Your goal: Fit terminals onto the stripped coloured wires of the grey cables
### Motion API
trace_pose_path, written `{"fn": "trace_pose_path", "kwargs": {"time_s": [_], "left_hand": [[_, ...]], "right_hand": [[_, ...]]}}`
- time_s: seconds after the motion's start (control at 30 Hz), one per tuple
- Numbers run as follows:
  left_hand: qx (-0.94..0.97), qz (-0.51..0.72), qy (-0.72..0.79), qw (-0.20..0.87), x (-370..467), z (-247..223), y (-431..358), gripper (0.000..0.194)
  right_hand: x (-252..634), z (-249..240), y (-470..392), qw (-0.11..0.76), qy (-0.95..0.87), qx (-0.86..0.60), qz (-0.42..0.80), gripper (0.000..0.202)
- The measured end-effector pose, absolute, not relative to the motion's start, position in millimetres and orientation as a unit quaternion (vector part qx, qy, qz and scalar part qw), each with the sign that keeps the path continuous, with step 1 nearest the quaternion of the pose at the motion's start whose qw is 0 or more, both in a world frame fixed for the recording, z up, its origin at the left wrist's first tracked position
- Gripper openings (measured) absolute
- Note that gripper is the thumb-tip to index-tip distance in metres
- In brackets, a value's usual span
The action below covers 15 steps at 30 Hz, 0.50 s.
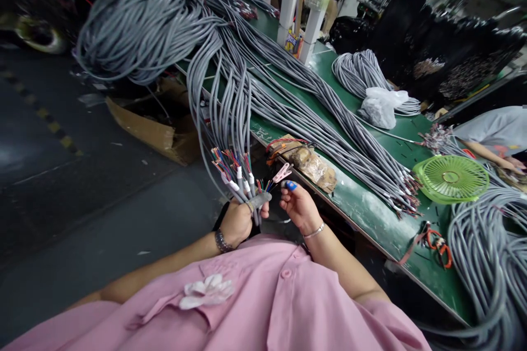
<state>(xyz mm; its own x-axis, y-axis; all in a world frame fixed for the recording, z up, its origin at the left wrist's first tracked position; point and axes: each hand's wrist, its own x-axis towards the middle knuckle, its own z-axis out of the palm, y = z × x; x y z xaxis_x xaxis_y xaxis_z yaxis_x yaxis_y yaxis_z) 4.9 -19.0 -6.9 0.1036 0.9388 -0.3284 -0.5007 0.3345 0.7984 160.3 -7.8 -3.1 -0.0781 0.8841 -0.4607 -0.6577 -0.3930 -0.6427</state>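
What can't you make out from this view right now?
All in the head view:
- Left hand: its fingers hide the gripped parts of the wire-ended cables.
- Right hand: too small to tell whether its fingertips pinch a wire.
- Large cable coil: the top edge cuts off cables running past it.
- Co-worker: cut off by the right edge.
- Cardboard box: deep shadow hides its inside.

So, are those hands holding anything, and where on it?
The left hand grips a bundle of gray cables near their colored wire ends. Whether the right hand pinches anything cannot be told.
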Motion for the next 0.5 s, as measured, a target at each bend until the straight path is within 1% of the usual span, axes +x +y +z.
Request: {"fn": "trace_pose_path", "kwargs": {"time_s": [0.17, 0.33, 0.4, 0.5], "left_hand": [[0.259, 0.531, 0.429, 0.683, 5.5, -4.5, -21.3, 0.016], [0.234, 0.538, 0.434, 0.683, 5.4, 0.3, -16.7, 0.013], [0.235, 0.534, 0.431, 0.689, 6.0, 3.3, -13.5, 0.014], [0.235, 0.531, 0.433, 0.689, 7.8, 7.3, -10.0, 0.014]], "right_hand": [[161.1, -1.5, -9.0, 0.535, -0.137, -0.423, 0.718, 0.026], [157.7, 6.8, 3.6, 0.514, -0.235, -0.446, 0.694, 0.042], [154.8, 7.8, 9.2, 0.517, -0.278, -0.456, 0.670, 0.042], [150.0, 3.7, 14.1, 0.556, -0.316, -0.484, 0.597, 0.037]]}}
